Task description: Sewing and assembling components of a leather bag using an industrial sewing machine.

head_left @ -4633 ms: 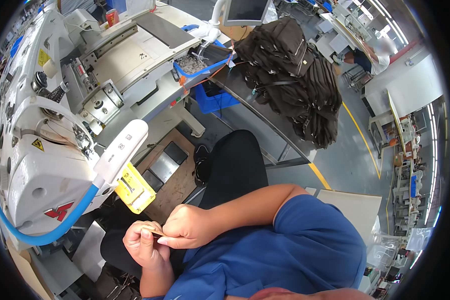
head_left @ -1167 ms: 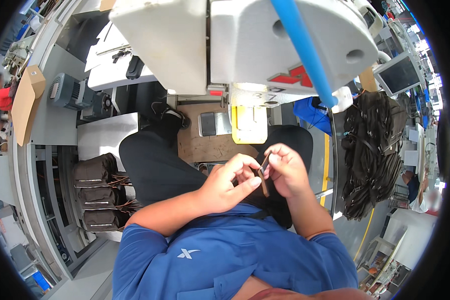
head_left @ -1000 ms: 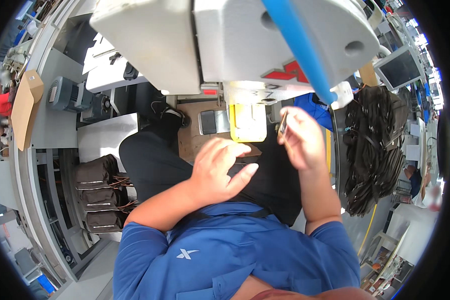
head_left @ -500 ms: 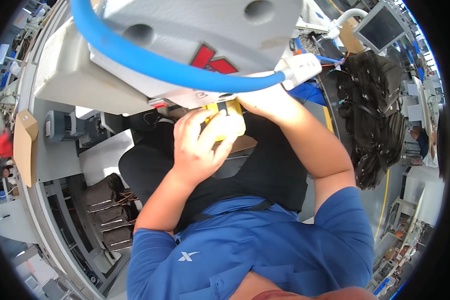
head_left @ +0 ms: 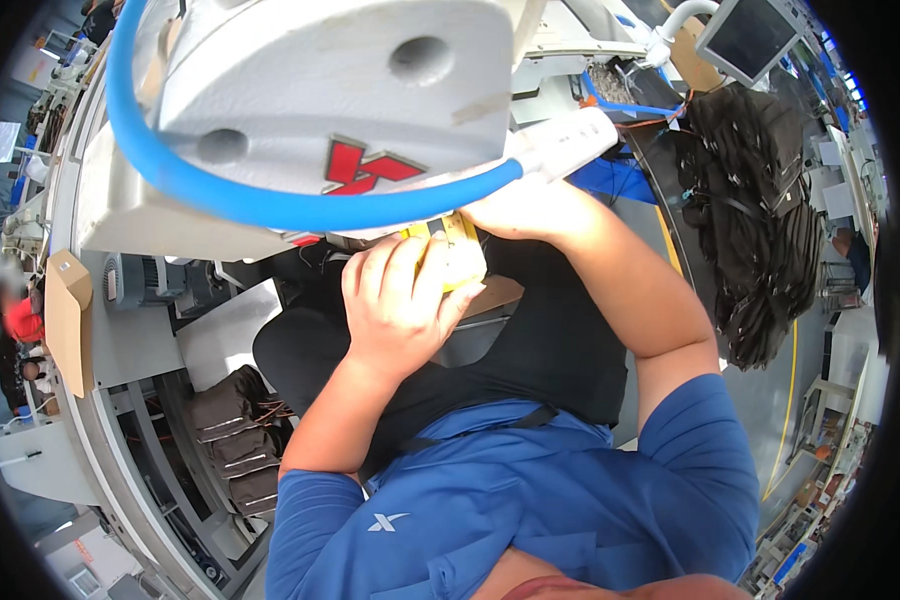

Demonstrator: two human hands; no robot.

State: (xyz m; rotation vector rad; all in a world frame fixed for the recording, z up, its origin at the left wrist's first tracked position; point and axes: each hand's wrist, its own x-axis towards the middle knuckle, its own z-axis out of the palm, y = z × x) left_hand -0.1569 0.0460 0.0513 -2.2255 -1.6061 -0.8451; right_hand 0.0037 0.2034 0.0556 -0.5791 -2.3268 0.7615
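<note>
Fingers of my left hand (head_left: 398,300) are curled over a small yellow block-like piece (head_left: 460,255) with a pale face, below the edge of a large white machine head (head_left: 270,100). What kind of piece it is, I cannot make out. My right hand (head_left: 510,208) reaches in from the right, beside the yellow piece. Its fingers are hidden under the machine head and a white fitting (head_left: 575,140), so their hold does not show. A thick blue hose (head_left: 300,210) arcs across the front of the machine head and ends at that fitting.
Black fabric pieces (head_left: 750,230) hang in a thick stack at the right. Dark folded bundles (head_left: 235,425) sit at lower left, near a grey motor (head_left: 135,280). A cardboard piece (head_left: 68,325) stands at the left bench edge; a screen (head_left: 750,40) is at upper right.
The view has shifted, so the machine head and hose now appear further left. My left hand stays on the yellow piece, and more of that piece's pale face shows.
</note>
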